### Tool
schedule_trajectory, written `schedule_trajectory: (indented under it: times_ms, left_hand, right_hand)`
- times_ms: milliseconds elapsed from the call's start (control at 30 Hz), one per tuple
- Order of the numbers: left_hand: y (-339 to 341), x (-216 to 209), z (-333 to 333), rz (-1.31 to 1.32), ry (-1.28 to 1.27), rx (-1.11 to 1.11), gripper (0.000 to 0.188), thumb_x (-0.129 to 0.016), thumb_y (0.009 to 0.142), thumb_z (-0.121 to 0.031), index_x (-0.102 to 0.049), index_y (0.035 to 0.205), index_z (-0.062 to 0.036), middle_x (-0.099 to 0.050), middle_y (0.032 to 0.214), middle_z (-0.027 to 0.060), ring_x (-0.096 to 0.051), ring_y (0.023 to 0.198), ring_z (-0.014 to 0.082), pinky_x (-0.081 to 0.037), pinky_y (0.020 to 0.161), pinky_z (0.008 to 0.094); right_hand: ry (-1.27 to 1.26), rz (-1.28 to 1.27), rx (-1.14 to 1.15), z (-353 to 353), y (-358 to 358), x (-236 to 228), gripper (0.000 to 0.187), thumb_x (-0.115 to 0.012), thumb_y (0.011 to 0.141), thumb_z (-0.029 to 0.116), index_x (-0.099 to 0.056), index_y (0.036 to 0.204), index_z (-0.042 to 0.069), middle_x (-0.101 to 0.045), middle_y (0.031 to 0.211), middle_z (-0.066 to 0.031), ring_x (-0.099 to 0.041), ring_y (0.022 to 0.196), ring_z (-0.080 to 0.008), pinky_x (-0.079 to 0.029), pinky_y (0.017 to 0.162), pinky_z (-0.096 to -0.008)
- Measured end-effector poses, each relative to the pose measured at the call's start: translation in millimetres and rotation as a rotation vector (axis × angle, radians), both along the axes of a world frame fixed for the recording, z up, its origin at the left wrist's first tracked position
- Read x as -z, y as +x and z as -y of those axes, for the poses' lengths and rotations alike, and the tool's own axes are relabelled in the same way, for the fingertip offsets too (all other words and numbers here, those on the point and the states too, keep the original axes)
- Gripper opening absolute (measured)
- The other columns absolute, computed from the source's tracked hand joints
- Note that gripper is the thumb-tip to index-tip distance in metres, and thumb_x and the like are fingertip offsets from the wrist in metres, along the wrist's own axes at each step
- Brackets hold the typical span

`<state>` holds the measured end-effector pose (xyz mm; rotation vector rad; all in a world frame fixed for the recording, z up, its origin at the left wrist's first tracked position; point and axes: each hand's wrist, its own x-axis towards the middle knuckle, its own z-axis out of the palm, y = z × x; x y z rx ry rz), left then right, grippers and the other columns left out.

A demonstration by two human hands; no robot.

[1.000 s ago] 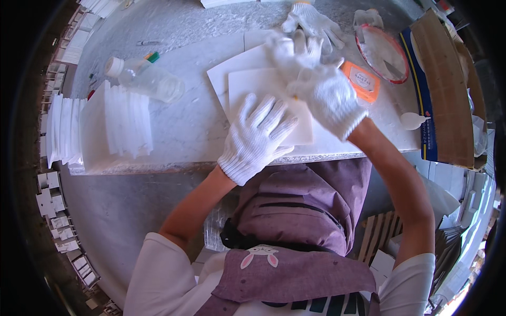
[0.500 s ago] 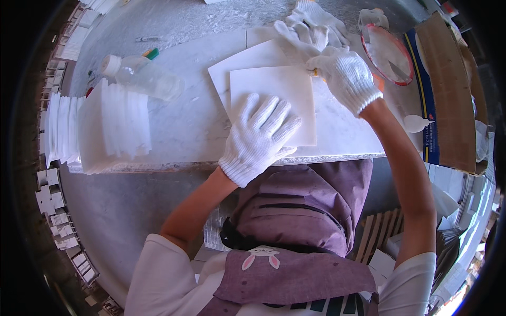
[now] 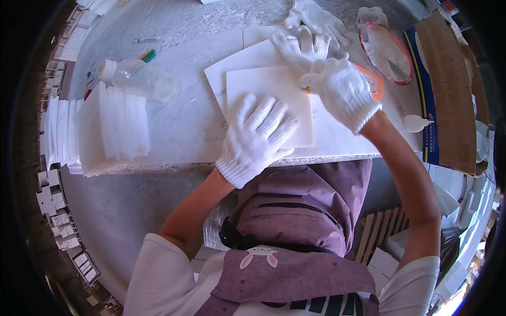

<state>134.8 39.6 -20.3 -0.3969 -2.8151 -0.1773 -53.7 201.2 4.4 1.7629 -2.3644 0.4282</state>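
Steadying the white tile (image 3: 279,87) is my left hand (image 3: 255,138), spread open with its palm and fingers laid flat on top. My right hand (image 3: 343,88) is curled at the tile's far right corner; a speck of yellow (image 3: 309,90) shows beneath its fingertips, and I cannot tell whether they grip a small tool or only meet the corner. The step in hand, in my judgement, is work on that corner. The next move calls for steady left pressure and a light right hand.

The tile lies over a larger, turned sheet (image 3: 234,60), which shows beyond it and to its left. Its near edge sits just inside the front edge of the surface (image 3: 192,134), so there is little margin towards me. Left of the tile, bare room runs to the bottle (image 3: 142,79) and the stack of white slabs (image 3: 113,126). Directly beyond it, loose gloves (image 3: 315,21) crowd my right hand. To its right are an orange packet (image 3: 373,82) and, farther off, a cardboard box (image 3: 443,84).
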Motion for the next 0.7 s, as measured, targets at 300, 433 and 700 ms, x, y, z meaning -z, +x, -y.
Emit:
schedule_trajectory:
  times_ms: [300,433,700]
  left_hand:
    - [0.8,3.1,2.5,-0.013,0.035,0.009,0.058,-0.078,0.071,-0.043,-0.065,0.122,-0.0184,-0.056,0.132,0.0097,-0.049,0.126,0.0297,-0.033,0.112,0.0529]
    - [2.2,4.8,0.7,-0.013,0.056,0.001,0.059,-0.079,0.07,-0.043,-0.064,0.122,-0.0185,-0.056,0.132,0.0097,-0.049,0.126,0.0296,-0.033,0.112,0.0531]
    - [-0.1,4.5,0.7,-0.023,0.076,0.005,0.056,-0.079,0.069,-0.041,-0.066,0.119,-0.0174,-0.055,0.132,0.0096,-0.049,0.125,0.0295,-0.033,0.111,0.0539]
  right_hand:
    - [0.14,-0.094,0.105,-1.2,-18.6,7.0,0.018,-0.058,0.088,0.013,-0.07,0.101,0.013,-0.062,0.082,-0.012,-0.063,0.08,-0.0295,-0.049,0.074,-0.0391]
    - [0.047,0.024,0.083,-3.2,-25.3,-3.5,0.019,-0.059,0.087,0.01,-0.071,0.103,0.01,-0.065,0.086,-0.0114,-0.063,0.08,-0.0309,-0.05,0.073,-0.0397]
    - [-0.172,0.421,0.164,7.6,0.2,-5.3,0.019,-0.062,0.086,0.014,-0.072,0.101,0.008,-0.065,0.091,-0.0156,-0.065,0.086,-0.0315,-0.051,0.077,-0.0413]
